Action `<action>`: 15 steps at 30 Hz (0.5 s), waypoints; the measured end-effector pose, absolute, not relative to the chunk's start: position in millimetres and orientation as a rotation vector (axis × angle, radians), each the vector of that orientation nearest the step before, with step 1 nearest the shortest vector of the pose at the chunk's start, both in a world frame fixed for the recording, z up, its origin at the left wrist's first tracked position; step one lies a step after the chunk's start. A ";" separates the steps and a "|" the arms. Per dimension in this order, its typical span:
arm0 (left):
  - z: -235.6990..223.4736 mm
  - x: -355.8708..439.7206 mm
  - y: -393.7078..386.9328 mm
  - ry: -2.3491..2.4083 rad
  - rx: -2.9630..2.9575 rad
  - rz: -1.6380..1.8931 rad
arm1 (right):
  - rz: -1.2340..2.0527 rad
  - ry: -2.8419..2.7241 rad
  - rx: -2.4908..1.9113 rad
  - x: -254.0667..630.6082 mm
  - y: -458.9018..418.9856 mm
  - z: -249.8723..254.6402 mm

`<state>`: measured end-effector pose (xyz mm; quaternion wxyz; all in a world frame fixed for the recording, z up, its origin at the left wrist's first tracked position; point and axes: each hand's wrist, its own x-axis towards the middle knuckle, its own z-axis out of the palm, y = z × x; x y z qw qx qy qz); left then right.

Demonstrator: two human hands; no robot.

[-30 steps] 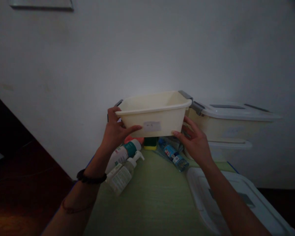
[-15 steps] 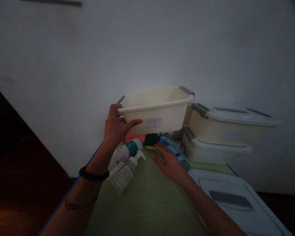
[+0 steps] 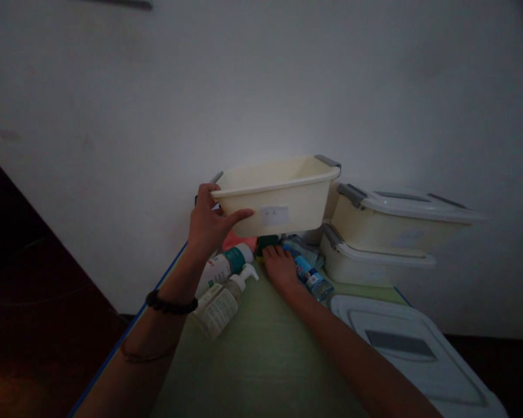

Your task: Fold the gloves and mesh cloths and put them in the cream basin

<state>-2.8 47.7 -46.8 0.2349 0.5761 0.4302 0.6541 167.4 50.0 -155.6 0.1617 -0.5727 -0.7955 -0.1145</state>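
My left hand (image 3: pixel 211 223) grips the left side of a cream plastic bin (image 3: pixel 296 200), with the thumb on its labelled front and the fingers at the rim. The bin is held up, slightly tilted. Below it, a green and yellow sponge (image 3: pixel 268 240) lies on the table, with my right hand (image 3: pixel 281 267) closed over its near edge. Right beside that hand is a blue-labelled clear bottle (image 3: pixel 309 274). To the left lie a white and teal bottle (image 3: pixel 226 266) and a clear pump bottle (image 3: pixel 220 307). A pink cloth (image 3: pixel 239 240) is partly hidden under the bin.
Two lidded cream boxes (image 3: pixel 375 226) are stacked at the right against the wall. A white lid (image 3: pixel 409 348) with a grey handle lies at the right of the green table (image 3: pixel 253 371). A grey patterned cloth (image 3: pixel 305 249) sits behind the blue-labelled bottle.
My right hand has moved forward and left onto the sponge, its fingers drawn in from their spread. My left hand still holds the bin in nearly the same place.
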 end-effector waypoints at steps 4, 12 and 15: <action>-46.9 -2.6 48.3 1.151 1.579 1.840 | -0.393 -2.253 -1.531 184.1 30.5 -149.6; -48.4 2.9 47.7 1.135 1.626 1.822 | -0.314 -2.187 -1.077 233.0 -52.5 -149.1; -50.8 8.1 44.4 1.149 1.669 1.783 | -0.110 -2.201 -0.985 253.9 -68.7 -154.9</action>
